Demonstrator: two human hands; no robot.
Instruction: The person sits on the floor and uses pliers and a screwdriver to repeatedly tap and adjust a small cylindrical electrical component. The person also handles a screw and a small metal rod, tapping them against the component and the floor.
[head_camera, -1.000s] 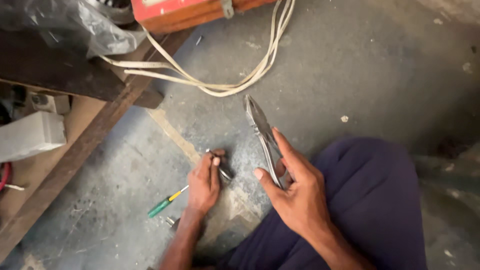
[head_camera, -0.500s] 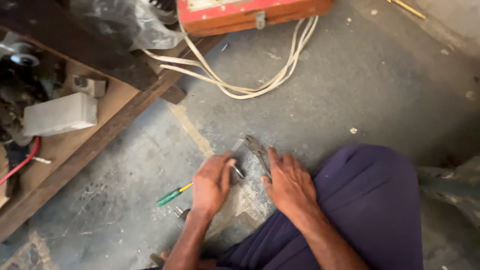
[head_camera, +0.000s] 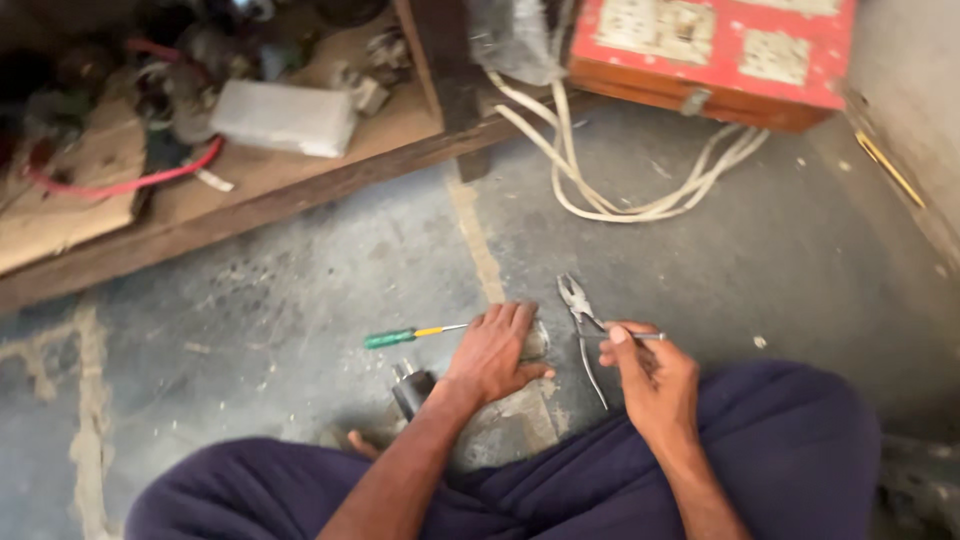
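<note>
Seated cross-legged on the grey concrete floor (head_camera: 300, 280), you have set the pliers (head_camera: 582, 325) down between your hands; half a second ago your right hand (head_camera: 650, 375) still gripped them. That hand now pinches a thin metal rod (head_camera: 635, 336) between thumb and fingers, just right of the pliers. Your left hand (head_camera: 495, 352) presses flat, fingers spread, on a small part mostly hidden beneath it. A green-handled screwdriver (head_camera: 405, 337) lies just left; a dark cylindrical part (head_camera: 412, 388) sits near your wrist. Far off, white cables (head_camera: 640, 205) trail from a red box (head_camera: 715, 55).
</note>
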